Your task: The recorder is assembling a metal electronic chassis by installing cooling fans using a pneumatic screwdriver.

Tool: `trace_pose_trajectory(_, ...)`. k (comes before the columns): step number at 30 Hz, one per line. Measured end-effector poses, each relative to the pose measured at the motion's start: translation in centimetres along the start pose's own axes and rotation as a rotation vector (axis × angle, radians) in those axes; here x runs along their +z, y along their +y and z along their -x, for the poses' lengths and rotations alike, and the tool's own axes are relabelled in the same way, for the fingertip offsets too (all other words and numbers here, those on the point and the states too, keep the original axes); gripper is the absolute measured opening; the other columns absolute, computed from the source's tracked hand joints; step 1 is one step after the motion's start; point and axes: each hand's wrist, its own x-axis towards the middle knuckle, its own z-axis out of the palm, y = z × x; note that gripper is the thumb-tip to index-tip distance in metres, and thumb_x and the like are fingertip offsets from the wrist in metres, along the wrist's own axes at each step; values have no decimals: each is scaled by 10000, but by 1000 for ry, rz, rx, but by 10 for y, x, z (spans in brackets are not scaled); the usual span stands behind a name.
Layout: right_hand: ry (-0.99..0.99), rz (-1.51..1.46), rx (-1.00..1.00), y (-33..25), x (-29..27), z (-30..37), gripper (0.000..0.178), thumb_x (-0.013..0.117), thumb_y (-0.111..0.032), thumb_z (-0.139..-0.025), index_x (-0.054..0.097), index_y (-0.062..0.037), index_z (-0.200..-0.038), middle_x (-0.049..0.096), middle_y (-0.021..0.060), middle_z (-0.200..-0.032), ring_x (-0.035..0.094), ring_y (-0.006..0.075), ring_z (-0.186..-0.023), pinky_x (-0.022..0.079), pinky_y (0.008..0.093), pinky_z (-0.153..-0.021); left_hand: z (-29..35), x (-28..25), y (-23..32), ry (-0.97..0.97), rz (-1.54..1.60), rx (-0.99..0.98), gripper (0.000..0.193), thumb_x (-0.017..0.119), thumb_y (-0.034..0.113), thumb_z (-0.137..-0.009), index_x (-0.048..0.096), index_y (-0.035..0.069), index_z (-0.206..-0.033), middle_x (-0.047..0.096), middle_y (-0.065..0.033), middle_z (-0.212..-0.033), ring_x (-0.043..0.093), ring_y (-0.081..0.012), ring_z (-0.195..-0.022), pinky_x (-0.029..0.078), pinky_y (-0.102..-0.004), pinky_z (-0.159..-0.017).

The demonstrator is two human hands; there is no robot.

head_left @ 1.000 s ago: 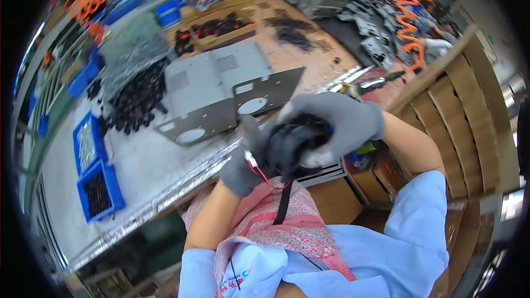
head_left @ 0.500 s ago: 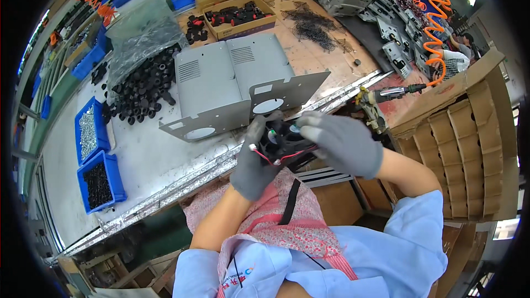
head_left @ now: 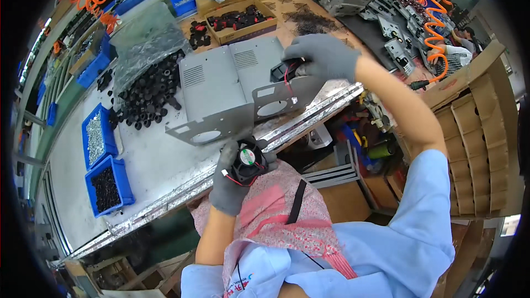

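My left hand [head_left: 226,179], in a grey glove, grips a black square cooling fan [head_left: 246,161] in front of the bench edge. The fan's round label faces up, and a red lead with a white plug hangs from it. Over the right-hand grey sheet-metal panel [head_left: 256,58], my gloved right hand [head_left: 323,58] holds a second black fan [head_left: 282,70], whose red wires and white plug dangle down. A matching grey panel [head_left: 210,80] stands to the left. Each panel has vent slots and an upright front flange with a large round hole.
Black rubber feet [head_left: 152,91] lie heaped beside a plastic bag. Two blue bins [head_left: 126,182] of screws stand at the left. Behind the panels is a cardboard box [head_left: 243,32] of black-and-red parts. A divided carton [head_left: 469,149] stands at the right, below orange coiled hoses [head_left: 436,19].
The two fans were together between my hands; now they are apart. My right hand has carried one up and forward over the right panel. My left hand has moved slightly down and left.
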Motion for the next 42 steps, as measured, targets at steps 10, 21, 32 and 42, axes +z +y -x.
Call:
trace_pose_trajectory(10, -546, -387, 60, 15, 26, -38, 344, 632, -104, -753, 667, -65, -1093, 688, 87, -974, 621, 172, -908, 473, 317, -810, 20, 5, 27, 59, -38, 130, 570, 481, 495, -923, 456, 64, -1295, 580, -220, -1143, 648, -365, -940, 562, -515, -793)
trace_pose_trajectory(21, 303, 79, -638, -150, -10, 16, 350, 681, -163, -716, 663, -135, -1064, 563, 53, -918, 534, 183, -665, 433, 303, -548, 19, 37, 43, 87, -687, 556, 732, 510, 565, -876, 373, 39, -1365, 544, -192, -1234, 593, -340, -1071, 467, -465, -956)
trace_pose_trajectory(32, 595, 367, -608, -136, -12, -36, 383, 635, -140, -719, 610, -124, -1100, 550, 29, -893, 580, 195, -797, 474, 314, -614, 36, 41, 100, 259, -643, 389, 458, 595, 347, -892, 570, -52, -1117, 664, -129, -832, 628, -147, -610, 508, -242, -538)
trace_pose_trajectory(42, -518, -268, -144, -117, 32, -116, 410, 637, -232, -783, 636, -88, -1167, 668, 130, -1040, 642, 244, -870, 495, 357, -781, 30, 27, 79, 434, -837, 518, 232, 618, 135, -902, 624, -13, -1081, 670, -95, -854, 637, -119, -684, 513, -231, -613)
